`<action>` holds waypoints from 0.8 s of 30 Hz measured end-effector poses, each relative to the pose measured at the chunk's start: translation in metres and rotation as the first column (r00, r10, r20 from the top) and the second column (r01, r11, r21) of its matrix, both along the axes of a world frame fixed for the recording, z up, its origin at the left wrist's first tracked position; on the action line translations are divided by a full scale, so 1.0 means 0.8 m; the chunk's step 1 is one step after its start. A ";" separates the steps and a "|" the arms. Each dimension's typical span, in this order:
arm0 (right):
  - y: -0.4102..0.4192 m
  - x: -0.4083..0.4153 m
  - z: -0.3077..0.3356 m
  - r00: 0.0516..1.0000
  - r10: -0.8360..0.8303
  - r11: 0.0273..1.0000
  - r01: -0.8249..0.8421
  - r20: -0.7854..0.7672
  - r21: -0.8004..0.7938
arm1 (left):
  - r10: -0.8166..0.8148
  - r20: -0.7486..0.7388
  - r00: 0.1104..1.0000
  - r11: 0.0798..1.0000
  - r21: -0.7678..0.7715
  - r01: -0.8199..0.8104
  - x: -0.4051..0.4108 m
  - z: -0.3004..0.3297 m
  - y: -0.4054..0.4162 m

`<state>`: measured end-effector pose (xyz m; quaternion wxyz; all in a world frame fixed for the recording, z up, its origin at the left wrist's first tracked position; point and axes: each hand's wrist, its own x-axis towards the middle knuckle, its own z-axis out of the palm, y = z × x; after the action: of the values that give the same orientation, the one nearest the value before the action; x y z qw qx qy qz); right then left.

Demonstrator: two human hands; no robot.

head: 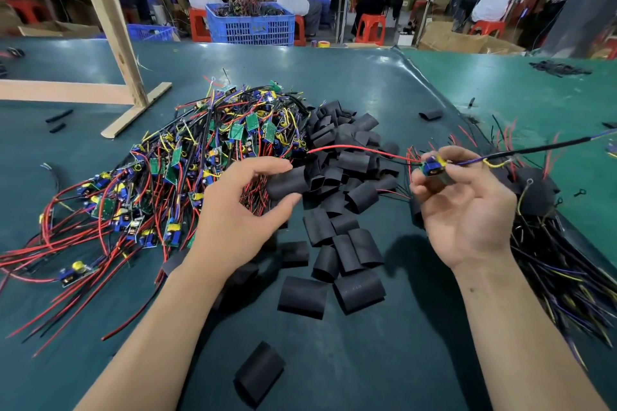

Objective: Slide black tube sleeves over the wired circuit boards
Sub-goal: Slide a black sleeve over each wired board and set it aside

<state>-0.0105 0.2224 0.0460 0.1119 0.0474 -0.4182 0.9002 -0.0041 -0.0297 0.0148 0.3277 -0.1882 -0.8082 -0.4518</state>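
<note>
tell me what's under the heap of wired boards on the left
Only the green table mat shows around the heap of wired boards, with red wires trailing out. Whatever lies beneath the heap is covered.

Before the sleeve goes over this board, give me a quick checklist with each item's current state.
1. Left hand grips a black sleeve: ok.
2. Right hand pinches the circuit board: ok.
3. Sleeve mouth open enough for the board: cannot tell.
4. Red wire threaded into the sleeve: not ok, it passes above it.
5. Board lined up with the sleeve opening: not ok, they are apart.
6. More sleeves at hand in the pile: ok.
</note>
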 end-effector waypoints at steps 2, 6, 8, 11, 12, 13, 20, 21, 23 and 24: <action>-0.002 -0.002 0.000 1.000 0.013 1.000 -0.013 0.007 0.001 | -0.029 -0.019 0.999 0.999 0.032 0.029 0.001 0.000 0.000; -0.004 -0.005 -0.004 1.000 -0.025 0.996 0.026 -0.010 0.090 | -0.057 -0.034 0.998 0.998 0.029 0.058 0.000 -0.001 0.001; -0.006 -0.005 -0.005 1.000 -0.015 0.993 0.017 -0.015 0.116 | -0.087 -0.022 0.996 0.996 0.034 0.087 0.001 -0.002 0.000; -0.009 -0.005 -0.006 1.000 -0.006 0.988 0.006 0.001 0.152 | -0.134 -0.006 0.991 0.989 0.055 0.134 0.002 -0.002 0.002; -0.010 -0.005 -0.007 1.000 0.004 0.987 -0.005 0.008 0.160 | -0.150 0.006 0.989 0.987 0.064 0.149 0.002 -0.002 0.003; -0.011 -0.004 -0.007 1.000 0.018 0.985 -0.020 0.015 0.169 | -0.157 0.023 0.987 0.985 0.075 0.155 0.003 -0.002 0.004; -0.024 0.000 -0.011 0.995 0.080 0.980 -0.090 0.063 0.178 | -0.214 0.335 0.918 0.975 0.128 0.180 0.011 0.002 0.015; -0.028 0.000 -0.012 0.995 0.081 0.979 -0.091 0.063 0.182 | -0.250 0.357 0.900 0.967 0.142 0.213 0.012 0.004 0.016; -0.035 0.001 -0.015 0.993 0.096 0.974 -0.107 0.063 0.200 | -0.269 0.381 0.885 0.963 0.142 0.231 0.014 0.005 0.019; -0.039 0.002 -0.016 0.991 0.114 0.970 -0.126 0.069 0.207 | -0.261 0.384 0.885 0.965 0.131 0.228 0.014 0.005 0.020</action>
<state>-0.0086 0.1913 0.0332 0.0398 0.0588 -0.5106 0.8569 0.0075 -0.0133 0.0191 0.1041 -0.1792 -0.8084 -0.5509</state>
